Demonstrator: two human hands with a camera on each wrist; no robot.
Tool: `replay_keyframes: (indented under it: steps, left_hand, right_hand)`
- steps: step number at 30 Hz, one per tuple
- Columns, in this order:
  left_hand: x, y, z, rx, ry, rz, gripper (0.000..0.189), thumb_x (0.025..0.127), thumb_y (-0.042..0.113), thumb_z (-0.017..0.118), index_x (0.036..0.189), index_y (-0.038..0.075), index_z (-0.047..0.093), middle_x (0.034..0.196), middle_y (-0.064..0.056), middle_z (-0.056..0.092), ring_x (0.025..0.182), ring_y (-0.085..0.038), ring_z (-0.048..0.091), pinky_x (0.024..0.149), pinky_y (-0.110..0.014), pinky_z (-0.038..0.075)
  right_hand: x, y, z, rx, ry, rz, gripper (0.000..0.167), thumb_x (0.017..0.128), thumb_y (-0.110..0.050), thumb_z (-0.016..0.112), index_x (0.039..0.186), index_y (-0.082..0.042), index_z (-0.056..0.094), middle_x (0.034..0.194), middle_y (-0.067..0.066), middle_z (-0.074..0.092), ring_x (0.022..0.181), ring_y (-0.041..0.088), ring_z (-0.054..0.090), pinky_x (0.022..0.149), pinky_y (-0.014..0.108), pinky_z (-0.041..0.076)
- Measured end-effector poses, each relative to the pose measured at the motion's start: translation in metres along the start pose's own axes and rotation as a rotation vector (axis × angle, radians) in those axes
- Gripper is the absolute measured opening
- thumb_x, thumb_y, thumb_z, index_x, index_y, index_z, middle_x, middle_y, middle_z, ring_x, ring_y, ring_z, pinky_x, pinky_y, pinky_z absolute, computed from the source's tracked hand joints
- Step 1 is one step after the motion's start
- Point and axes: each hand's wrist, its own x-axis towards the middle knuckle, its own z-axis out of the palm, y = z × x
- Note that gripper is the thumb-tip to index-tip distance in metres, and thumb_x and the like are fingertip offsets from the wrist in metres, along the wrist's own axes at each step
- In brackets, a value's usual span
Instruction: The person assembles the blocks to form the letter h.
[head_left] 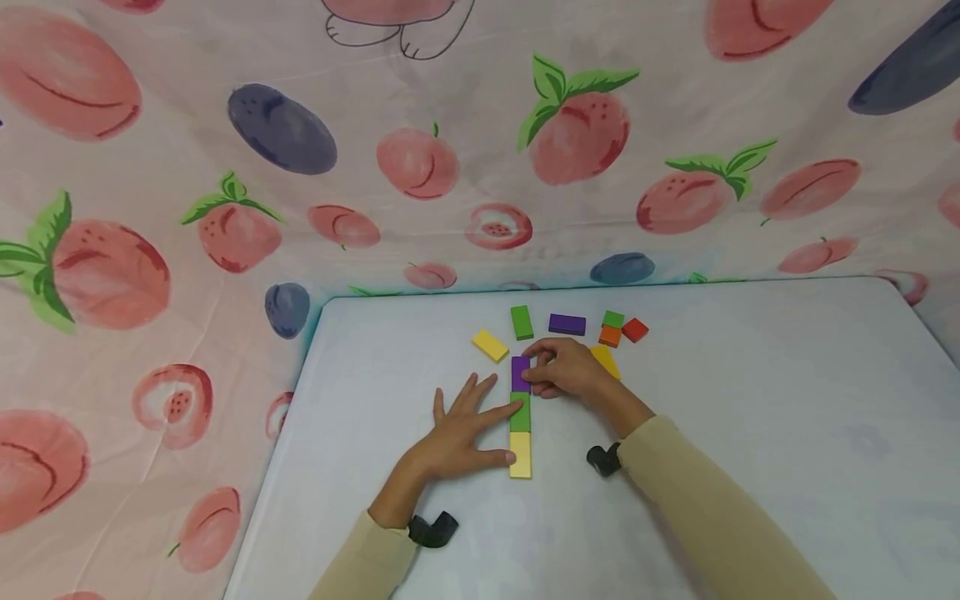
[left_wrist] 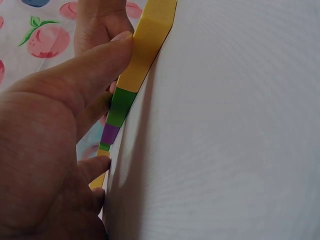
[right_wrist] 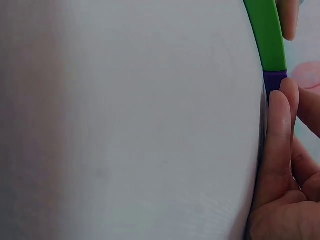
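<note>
A yellow block (head_left: 521, 456), a green block (head_left: 520, 414) and a purple block (head_left: 519, 372) lie end to end in a straight row on the white table. The left hand (head_left: 453, 442) has its fingers spread; its index fingertip touches the green block and its thumb rests against the yellow one. With curled fingers, the right hand (head_left: 568, 369) holds the purple block at the row's far end, thumb at its right side and index finger by its far edge. In the right wrist view, fingertips partly cover the purple block (right_wrist: 274, 79), beside the green block (right_wrist: 267, 37).
Beyond the row lie loose blocks: yellow (head_left: 490, 345), green (head_left: 522, 322) and purple (head_left: 567, 324). Farther right are a small green block (head_left: 612, 318), an orange block (head_left: 610, 336), a red block (head_left: 635, 330) and a yellow block (head_left: 606, 362) partly behind the right hand. Fruit-printed cloth (head_left: 450, 100) hangs behind the table.
</note>
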Motion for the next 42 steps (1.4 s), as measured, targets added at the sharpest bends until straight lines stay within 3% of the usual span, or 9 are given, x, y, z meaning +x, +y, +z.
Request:
replay_keyframes:
  steps: [30,42]
  left_hand:
    - [-0.0004,0.0011,-0.0014,0.000,0.000,-0.004,0.075,0.090,0.061,0.068,0.156,0.041,0.040,0.174,-0.005,0.009,0.160,-0.035,-0.004,0.113,-0.078,-0.014]
    - [0.0006,0.0001,-0.0004,0.002,-0.010,-0.014,0.075,0.089,0.061,0.069,0.156,0.042,0.040,0.174,-0.003,0.008,0.161,-0.033,-0.005,0.113,-0.077,-0.014]
  right_hand:
    - [0.0009,-0.0003,-0.0006,-0.004,-0.012,0.008,0.039,0.090,-0.021,0.080,0.126,-0.015,0.067,0.096,0.009,0.063,0.073,0.020,0.073,0.067,0.029,0.062]
    - [-0.0024,-0.0006,-0.0022,0.019,-0.032,-0.030,0.041,0.089,-0.019,0.080,0.127,-0.011,0.067,0.091,0.009,0.064,0.067,0.017,0.072,0.066,0.031,0.062]
